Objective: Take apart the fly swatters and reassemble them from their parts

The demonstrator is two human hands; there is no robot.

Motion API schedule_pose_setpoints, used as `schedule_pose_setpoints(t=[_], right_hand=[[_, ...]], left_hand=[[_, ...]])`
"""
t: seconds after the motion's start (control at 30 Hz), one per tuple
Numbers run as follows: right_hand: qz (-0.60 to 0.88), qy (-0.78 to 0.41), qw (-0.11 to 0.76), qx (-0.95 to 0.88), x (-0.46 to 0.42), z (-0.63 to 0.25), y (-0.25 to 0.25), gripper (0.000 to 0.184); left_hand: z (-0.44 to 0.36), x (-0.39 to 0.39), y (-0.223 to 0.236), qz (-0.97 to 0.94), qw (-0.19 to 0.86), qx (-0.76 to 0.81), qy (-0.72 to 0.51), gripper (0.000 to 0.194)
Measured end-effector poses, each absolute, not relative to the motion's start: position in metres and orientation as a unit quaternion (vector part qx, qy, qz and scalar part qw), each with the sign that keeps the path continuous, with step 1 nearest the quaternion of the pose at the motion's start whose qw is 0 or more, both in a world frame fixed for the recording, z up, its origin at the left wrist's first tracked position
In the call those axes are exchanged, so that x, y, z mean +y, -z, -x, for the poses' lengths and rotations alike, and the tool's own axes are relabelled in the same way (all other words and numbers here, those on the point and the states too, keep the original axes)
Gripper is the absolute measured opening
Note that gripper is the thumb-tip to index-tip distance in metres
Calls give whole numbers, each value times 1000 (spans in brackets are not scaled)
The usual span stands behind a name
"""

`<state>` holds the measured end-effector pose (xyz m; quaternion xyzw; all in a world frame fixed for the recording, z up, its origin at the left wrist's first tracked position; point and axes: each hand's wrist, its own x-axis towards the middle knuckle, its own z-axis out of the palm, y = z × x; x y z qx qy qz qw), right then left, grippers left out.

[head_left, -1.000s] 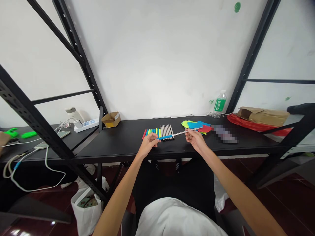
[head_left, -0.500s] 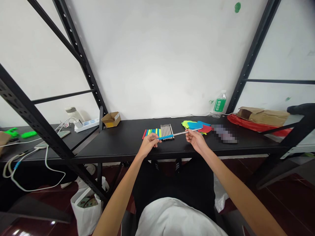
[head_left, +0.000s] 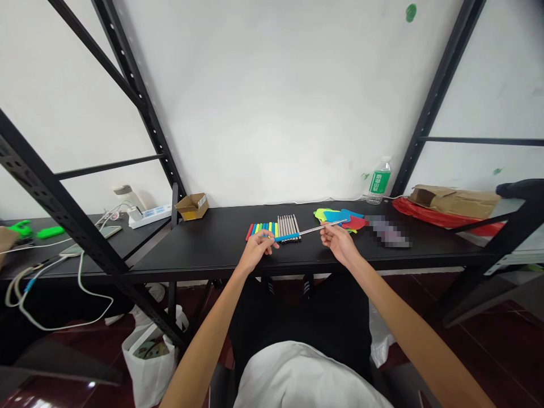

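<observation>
A slim silver telescopic rod with a blue handle [head_left: 287, 237] is held out between my hands, just above the table. My left hand [head_left: 257, 247] is closed around the handle's left end. Farther along, the fingers of my right hand [head_left: 335, 238] pinch the silver shaft near its far end, which pokes out past them. Behind my left hand lies a row of coloured handle tubes [head_left: 257, 228] in red, blue, green and yellow. Beside them, several silver rods [head_left: 288, 222] lie side by side, partly covered by the held handle. Flat coloured pieces [head_left: 338, 216] are piled beyond my right hand.
A small open cardboard box [head_left: 192, 207] stands at the back left of the black table [head_left: 221, 249]. On the right are a water bottle [head_left: 379, 181], a blurred patch, and a cardboard piece [head_left: 454, 201] on red plastic. Black metal posts [head_left: 148, 119] frame both sides.
Both hands keep their hold on the rod and stay in almost the same place. Barely any shift shows.
</observation>
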<state>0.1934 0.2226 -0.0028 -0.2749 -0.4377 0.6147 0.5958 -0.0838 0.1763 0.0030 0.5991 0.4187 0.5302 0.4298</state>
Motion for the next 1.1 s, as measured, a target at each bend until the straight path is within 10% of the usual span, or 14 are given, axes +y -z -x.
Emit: schedule_pose_setpoints(t=[1.1], right_hand=[[332, -546, 600, -481, 224, -187, 8, 33]], left_hand=[[85, 179, -1, -620, 398, 437, -516, 34]])
